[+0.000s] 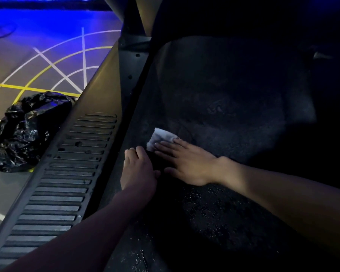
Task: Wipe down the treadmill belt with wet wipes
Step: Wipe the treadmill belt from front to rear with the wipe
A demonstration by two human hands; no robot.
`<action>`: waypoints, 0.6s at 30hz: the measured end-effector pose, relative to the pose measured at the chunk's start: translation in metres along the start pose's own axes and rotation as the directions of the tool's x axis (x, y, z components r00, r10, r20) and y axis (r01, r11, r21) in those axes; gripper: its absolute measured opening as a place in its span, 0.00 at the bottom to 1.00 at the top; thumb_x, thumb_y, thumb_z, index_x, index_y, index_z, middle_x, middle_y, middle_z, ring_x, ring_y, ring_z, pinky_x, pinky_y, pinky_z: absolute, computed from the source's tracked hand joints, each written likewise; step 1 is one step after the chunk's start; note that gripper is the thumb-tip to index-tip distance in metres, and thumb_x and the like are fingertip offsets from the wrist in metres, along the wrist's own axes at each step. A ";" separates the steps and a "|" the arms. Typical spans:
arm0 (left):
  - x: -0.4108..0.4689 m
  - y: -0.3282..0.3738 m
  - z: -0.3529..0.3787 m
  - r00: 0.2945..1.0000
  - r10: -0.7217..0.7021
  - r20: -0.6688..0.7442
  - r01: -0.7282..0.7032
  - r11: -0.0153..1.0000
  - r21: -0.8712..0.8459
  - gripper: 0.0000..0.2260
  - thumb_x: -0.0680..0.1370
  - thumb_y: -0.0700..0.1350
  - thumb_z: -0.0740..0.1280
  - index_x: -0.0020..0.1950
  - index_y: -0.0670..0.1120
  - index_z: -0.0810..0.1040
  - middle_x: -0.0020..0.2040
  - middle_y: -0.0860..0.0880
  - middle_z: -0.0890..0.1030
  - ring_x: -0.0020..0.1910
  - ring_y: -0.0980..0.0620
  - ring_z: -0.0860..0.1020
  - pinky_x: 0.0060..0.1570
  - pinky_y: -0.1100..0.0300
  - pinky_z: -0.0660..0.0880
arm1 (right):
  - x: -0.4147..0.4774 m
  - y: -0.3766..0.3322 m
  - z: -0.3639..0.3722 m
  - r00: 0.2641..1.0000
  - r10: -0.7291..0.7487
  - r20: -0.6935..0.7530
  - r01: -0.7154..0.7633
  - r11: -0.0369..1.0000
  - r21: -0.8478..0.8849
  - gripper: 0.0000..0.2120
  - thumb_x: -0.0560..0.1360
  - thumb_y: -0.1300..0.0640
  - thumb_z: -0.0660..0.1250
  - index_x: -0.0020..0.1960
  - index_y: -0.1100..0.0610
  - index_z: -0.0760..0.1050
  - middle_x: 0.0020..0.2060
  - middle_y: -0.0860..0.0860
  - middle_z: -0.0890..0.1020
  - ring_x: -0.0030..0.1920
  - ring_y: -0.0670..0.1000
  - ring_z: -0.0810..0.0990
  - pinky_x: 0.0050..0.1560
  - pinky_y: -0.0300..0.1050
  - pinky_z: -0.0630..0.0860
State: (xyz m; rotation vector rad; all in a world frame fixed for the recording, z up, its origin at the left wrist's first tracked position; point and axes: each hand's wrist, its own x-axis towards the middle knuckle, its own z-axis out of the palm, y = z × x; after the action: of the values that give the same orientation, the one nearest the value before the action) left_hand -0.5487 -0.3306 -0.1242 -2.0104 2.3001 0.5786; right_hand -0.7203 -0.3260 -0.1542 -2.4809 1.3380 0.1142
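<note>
Under my right hand (pixel 186 163) the wet wipe (pixel 161 138) is white, greyed a little in the dim light. The treadmill belt (pixel 234 114) around it is black with a fine grainy speckle, and it glistens in wet flecks nearer than my wrist. Left of my left hand (pixel 138 171) the side rail (pixel 67 173) is dark grey, ribbed in pale stripes. Beyond it the crinkled bin bag (pixel 26 132) is glossy black on a grey floor (pixel 47 40) crossed by white and yellow lines, washed blue farther off
</note>
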 end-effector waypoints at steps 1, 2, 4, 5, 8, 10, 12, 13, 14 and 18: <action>0.000 0.001 -0.001 1.000 -0.001 0.008 0.001 1.000 0.015 0.28 0.73 0.48 0.73 0.64 0.42 0.60 0.65 0.42 0.64 0.66 0.44 0.67 0.63 0.49 0.70 | 0.000 0.008 0.000 0.999 0.031 -0.016 -0.031 1.000 0.000 0.30 0.83 0.41 0.42 0.81 0.53 0.42 0.79 0.48 0.42 0.78 0.45 0.36 0.77 0.47 0.33; 0.000 0.003 -0.001 1.000 -0.002 0.016 0.001 0.999 0.036 0.28 0.74 0.47 0.73 0.65 0.42 0.60 0.65 0.42 0.64 0.66 0.44 0.67 0.63 0.49 0.70 | 0.002 0.016 -0.001 0.994 0.098 -0.044 -0.099 0.995 -0.006 0.31 0.82 0.40 0.39 0.81 0.53 0.41 0.80 0.49 0.42 0.78 0.46 0.36 0.77 0.47 0.34; 0.002 0.006 -0.002 0.999 -0.006 0.043 0.002 0.996 0.086 0.29 0.74 0.47 0.73 0.67 0.42 0.59 0.66 0.40 0.63 0.68 0.42 0.65 0.65 0.48 0.69 | 0.006 0.019 -0.002 0.969 0.229 -0.090 -0.232 0.973 -0.020 0.36 0.77 0.38 0.32 0.81 0.54 0.39 0.80 0.50 0.42 0.79 0.47 0.36 0.78 0.50 0.36; 0.003 0.007 -0.001 0.998 -0.010 0.070 0.002 0.993 0.114 0.29 0.75 0.47 0.72 0.68 0.43 0.59 0.67 0.38 0.62 0.69 0.40 0.64 0.67 0.46 0.67 | 0.006 0.013 0.000 0.969 0.231 -0.085 -0.234 0.972 -0.024 0.37 0.77 0.37 0.32 0.81 0.54 0.39 0.80 0.51 0.42 0.79 0.48 0.36 0.78 0.52 0.37; 0.007 0.013 0.001 0.989 -0.027 0.146 -0.006 0.975 0.221 0.29 0.77 0.48 0.68 0.72 0.44 0.56 0.71 0.33 0.58 0.73 0.34 0.57 0.70 0.43 0.62 | -0.012 -0.003 0.005 0.997 0.072 -0.035 -0.072 0.997 -0.010 0.32 0.83 0.40 0.42 0.80 0.55 0.40 0.79 0.49 0.41 0.78 0.47 0.35 0.78 0.51 0.35; 0.005 0.017 0.002 0.977 -0.064 0.205 0.011 0.968 0.250 0.31 0.78 0.47 0.66 0.74 0.43 0.53 0.74 0.28 0.50 0.75 0.31 0.49 0.74 0.41 0.55 | -0.020 0.006 0.003 0.998 0.061 -0.034 -0.061 0.998 -0.003 0.31 0.84 0.41 0.44 0.81 0.54 0.40 0.79 0.48 0.41 0.78 0.45 0.35 0.77 0.48 0.33; 0.003 0.023 0.000 0.956 -0.095 0.279 0.031 0.974 0.226 0.34 0.76 0.47 0.66 0.74 0.42 0.50 0.75 0.27 0.41 0.76 0.30 0.40 0.75 0.40 0.47 | -0.018 0.021 -0.002 0.975 0.217 -0.049 -0.215 0.976 0.031 0.31 0.84 0.41 0.42 0.81 0.53 0.39 0.80 0.47 0.40 0.78 0.45 0.34 0.77 0.49 0.33; 0.002 0.024 -0.002 0.947 -0.106 0.304 0.045 0.978 0.202 0.35 0.75 0.49 0.66 0.74 0.41 0.50 0.75 0.27 0.38 0.76 0.31 0.38 0.75 0.40 0.45 | -0.016 0.025 -0.003 0.957 0.286 -0.046 -0.283 0.958 0.053 0.31 0.83 0.40 0.41 0.81 0.53 0.38 0.80 0.47 0.39 0.77 0.45 0.32 0.77 0.50 0.33; 0.002 0.024 -0.002 0.941 -0.111 0.320 0.053 0.981 0.186 0.38 0.75 0.52 0.66 0.75 0.40 0.49 0.75 0.28 0.37 0.75 0.31 0.37 0.75 0.40 0.44 | -0.015 0.022 -0.003 0.952 0.303 -0.035 -0.301 0.952 0.059 0.32 0.83 0.39 0.40 0.80 0.53 0.38 0.80 0.47 0.38 0.77 0.45 0.31 0.77 0.51 0.33; -0.003 0.022 0.004 0.918 -0.098 0.385 -0.006 0.965 0.261 0.59 0.67 0.72 0.66 0.77 0.38 0.37 0.75 0.30 0.32 0.75 0.32 0.33 0.74 0.38 0.43 | -0.043 0.003 0.007 0.996 0.093 0.016 -0.093 0.996 0.008 0.32 0.82 0.38 0.40 0.80 0.52 0.37 0.78 0.46 0.35 0.76 0.45 0.29 0.77 0.51 0.32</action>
State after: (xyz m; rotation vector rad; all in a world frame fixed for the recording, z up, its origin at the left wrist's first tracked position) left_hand -0.5706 -0.3240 -0.1219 -1.6458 1.9666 0.5839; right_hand -0.7463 -0.2907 -0.1519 -2.4054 1.4451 0.1487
